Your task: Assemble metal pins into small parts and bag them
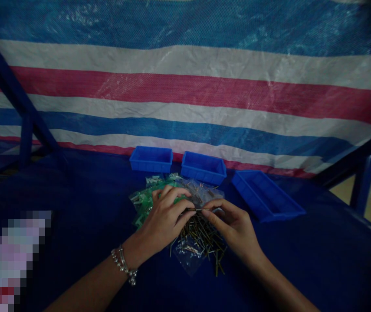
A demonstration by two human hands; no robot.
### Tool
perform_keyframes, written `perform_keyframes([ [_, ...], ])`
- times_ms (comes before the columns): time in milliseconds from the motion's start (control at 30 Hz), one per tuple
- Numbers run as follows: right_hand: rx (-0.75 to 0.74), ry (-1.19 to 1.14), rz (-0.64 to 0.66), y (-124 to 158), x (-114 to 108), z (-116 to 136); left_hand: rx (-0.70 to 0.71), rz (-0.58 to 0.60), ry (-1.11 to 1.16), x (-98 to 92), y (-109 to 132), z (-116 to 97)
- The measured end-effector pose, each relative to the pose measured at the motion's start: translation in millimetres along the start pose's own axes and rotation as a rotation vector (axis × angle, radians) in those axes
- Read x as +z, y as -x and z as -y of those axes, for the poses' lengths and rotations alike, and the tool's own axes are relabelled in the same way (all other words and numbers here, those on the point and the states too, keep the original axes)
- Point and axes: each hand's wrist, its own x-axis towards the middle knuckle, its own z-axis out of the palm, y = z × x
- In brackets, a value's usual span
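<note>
My left hand point(167, 219) and my right hand point(232, 225) meet over a heap of thin brass-coloured pins point(201, 238) on a dark blue table cover point(84, 208). Between the fingertips of both hands lies one thin metal pin point(198, 210), pinched at each end. My left wrist wears a beaded bracelet point(124, 264). Under and behind my left hand lie small clear bags with green parts point(144, 199). A clear plastic bag point(190, 255) lies under the pins.
Three blue plastic bins stand behind the heap: one at left point(151, 159), one in the middle point(204, 167), one at right point(266, 195), turned at an angle. A striped red, white and blue tarp point(185, 86) hangs behind. Blue frame bars point(25, 130) stand at both sides.
</note>
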Motion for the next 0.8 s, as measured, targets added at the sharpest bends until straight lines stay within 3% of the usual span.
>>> perform_keyframes([
  [267, -0.236, 0.273, -0.06, 0.8, -2.1, 1.0, 0.007, -0.042, -0.03, -1.1, -0.9, 3.1],
  [800, -0.375, 0.405, -0.023, 0.7, -6.1, -5.5, 0.016, -0.018, -0.023, 0.1, 0.0, 0.7],
])
